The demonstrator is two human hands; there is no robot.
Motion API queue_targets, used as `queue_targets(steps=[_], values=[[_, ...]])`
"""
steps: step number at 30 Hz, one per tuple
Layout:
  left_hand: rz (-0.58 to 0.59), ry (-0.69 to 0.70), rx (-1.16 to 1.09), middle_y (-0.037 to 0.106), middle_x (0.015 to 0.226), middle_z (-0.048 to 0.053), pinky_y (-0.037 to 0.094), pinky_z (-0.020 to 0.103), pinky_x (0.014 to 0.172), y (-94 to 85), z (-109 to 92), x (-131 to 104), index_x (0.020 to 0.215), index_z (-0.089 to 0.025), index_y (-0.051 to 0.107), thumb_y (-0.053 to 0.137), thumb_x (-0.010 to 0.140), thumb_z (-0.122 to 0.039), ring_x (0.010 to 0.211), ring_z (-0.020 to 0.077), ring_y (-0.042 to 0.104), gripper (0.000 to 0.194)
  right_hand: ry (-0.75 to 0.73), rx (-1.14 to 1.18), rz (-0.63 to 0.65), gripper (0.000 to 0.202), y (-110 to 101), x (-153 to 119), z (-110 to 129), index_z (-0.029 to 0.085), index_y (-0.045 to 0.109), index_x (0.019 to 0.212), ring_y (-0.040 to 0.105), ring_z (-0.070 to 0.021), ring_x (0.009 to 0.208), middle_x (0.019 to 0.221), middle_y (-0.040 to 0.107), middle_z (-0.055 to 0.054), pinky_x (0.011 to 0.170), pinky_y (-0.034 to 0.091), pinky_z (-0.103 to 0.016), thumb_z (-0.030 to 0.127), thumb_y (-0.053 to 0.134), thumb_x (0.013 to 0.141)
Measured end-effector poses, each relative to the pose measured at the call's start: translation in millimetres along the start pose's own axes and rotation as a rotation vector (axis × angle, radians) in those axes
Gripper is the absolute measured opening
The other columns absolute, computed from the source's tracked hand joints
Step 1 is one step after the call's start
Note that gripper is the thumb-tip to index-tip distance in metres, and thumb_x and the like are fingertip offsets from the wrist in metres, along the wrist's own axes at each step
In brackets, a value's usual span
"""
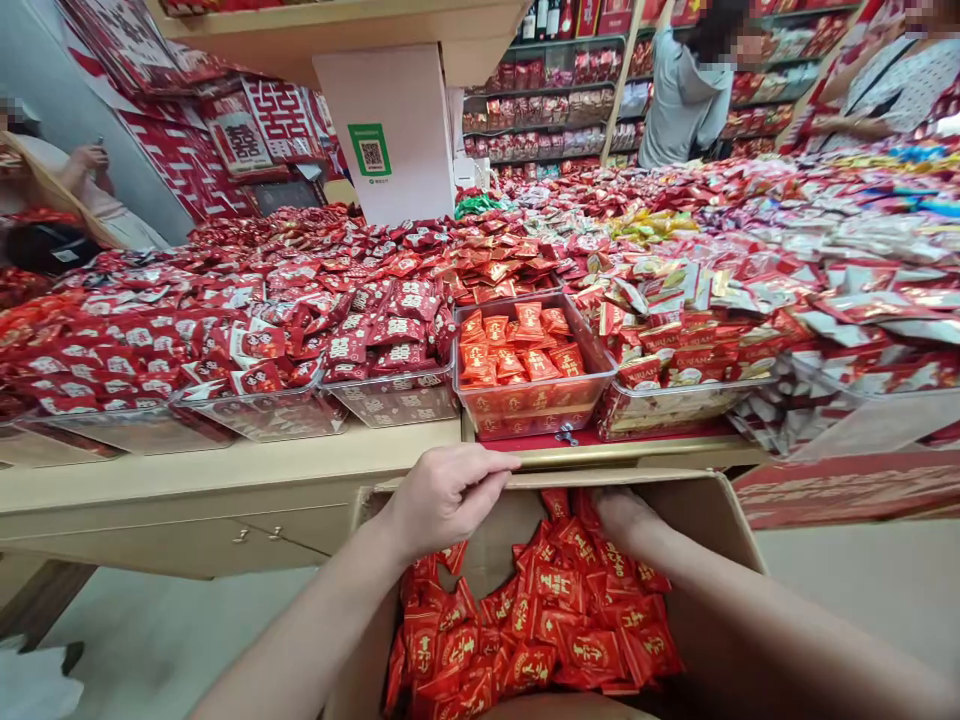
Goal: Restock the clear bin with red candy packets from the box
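An open cardboard box (697, 484) below the counter holds many red packets (559, 590) with gold lettering. My left hand (450, 495) is closed on the far rim of the box, fingers pointing right. Inside the box, at its far right, my right hand (622, 515) reaches among the packets; its fingers are hidden, so what they hold cannot be told. Just beyond the rim, a clear plastic bin (534, 420) on the counter holds similar orange-red packets (525, 345), filled lower than the bins beside it.
Heaped bins of wrapped sweets line the counter (300, 465) on both sides. A white panel with a QR code (405, 150) stands behind them. People stand at the far left (97, 200), by the back shelves (682, 100) and at the far right (885, 90).
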State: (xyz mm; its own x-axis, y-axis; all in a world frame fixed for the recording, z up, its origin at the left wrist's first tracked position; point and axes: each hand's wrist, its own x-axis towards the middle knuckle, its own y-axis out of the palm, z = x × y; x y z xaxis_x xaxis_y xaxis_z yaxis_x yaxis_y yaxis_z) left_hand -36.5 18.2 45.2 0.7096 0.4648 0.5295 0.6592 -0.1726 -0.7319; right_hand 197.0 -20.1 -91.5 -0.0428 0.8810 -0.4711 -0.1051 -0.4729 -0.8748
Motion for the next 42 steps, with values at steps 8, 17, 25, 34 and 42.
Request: queue_targets(steps=[8,17,25,34,42], values=[[0.045,-0.052,-0.011,0.067,0.075,0.005,0.046,0.028,0.063,-4.0,-1.2,-6.1,0.095,-0.019,0.061,0.046,0.079,-0.013,0.066,0.0145,0.057,0.023,-0.182,0.002,-0.179,0.017,-2.5,-27.8,10.8,0.013,0.065,0.079,0.055,-0.0280,0.092,0.089,0.065,-0.013,0.079,0.040,-0.034,0.010,0.051,0.070],[0.146,-0.651,-0.595,0.052,0.116,0.007,0.048,0.032,0.078,22.1,-42.2,1.5,0.130,-0.029,0.027,0.064,0.068,-0.027,0.089,0.0174,0.058,0.073,-0.385,1.403,-0.290,0.023,-68.6,-80.1,55.0,0.017,0.056,0.079,0.055,-0.0163,0.075,0.075,0.061,-0.001,0.068,0.043,-0.026,0.040,0.054,0.076],[0.101,-0.724,-0.730,0.060,0.081,-0.001,0.046,0.024,0.064,32.4,-35.3,16.1,0.125,-0.025,0.036,0.059,0.070,-0.013,0.067,0.0104,0.056,0.060,-0.229,1.657,-0.420,0.035,-80.8,-71.1,60.0,0.015,0.051,0.056,0.037,-0.0070,0.045,0.050,0.047,0.005,0.044,0.031,-0.019,0.046,0.059,0.071],[0.123,-0.472,-0.471,0.059,0.080,-0.002,0.049,0.026,0.067,31.5,-34.6,48.8,0.128,-0.029,0.030,0.056,0.073,-0.013,0.068,0.0121,0.058,0.064,-0.215,1.571,-0.630,0.027,-99.2,-71.8,30.6,0.019,0.059,0.069,0.048,-0.0101,0.047,0.055,0.055,0.003,0.047,0.040,-0.022,0.046,0.057,0.072],[-0.028,-0.519,-0.414,0.060,0.078,0.001,0.050,0.025,0.063,25.3,17.6,91.9,0.126,-0.020,0.024,0.055,0.075,-0.018,0.069,0.0121,0.061,0.060,-0.062,1.230,-0.572,0.026,-66.4,-110.3,-27.2,0.018,0.059,0.065,0.047,-0.0113,0.052,0.058,0.055,0.000,0.047,0.039,-0.022,0.044,0.061,0.068]])
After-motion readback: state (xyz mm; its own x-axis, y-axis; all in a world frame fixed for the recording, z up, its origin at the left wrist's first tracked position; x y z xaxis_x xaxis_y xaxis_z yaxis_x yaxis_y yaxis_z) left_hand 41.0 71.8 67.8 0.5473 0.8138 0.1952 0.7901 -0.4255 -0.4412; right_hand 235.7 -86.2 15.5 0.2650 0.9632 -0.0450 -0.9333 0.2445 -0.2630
